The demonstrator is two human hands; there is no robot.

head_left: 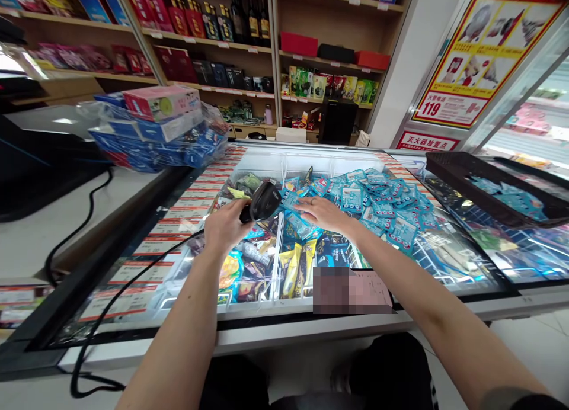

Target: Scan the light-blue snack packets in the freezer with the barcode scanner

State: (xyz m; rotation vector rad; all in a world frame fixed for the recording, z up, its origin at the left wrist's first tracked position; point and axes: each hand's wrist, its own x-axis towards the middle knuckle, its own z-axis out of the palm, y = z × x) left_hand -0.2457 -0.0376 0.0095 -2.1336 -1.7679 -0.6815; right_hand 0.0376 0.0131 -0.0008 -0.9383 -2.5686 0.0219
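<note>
My left hand [224,225] is wrapped round the handle of a black barcode scanner [265,200], its head pointing right. A black cable [151,265] runs from the scanner down to the left. Just in front of the scanner head, my right hand [320,213] grips a small blue packet [290,199] by its right end. To the right of that hand, a heap of similar blue packets [377,199] lies on the glass lid of a chest freezer [169,330]. Yellow wrapped ice creams [299,269] show through the glass below my hands.
A phone [371,290], partly pixelated, rests near the freezer's front edge. At the right is a dark basket [453,182] with more blue packets. Boxes in clear plastic [164,131] stand at the back left. Stocked shelves [213,39] line the wall behind.
</note>
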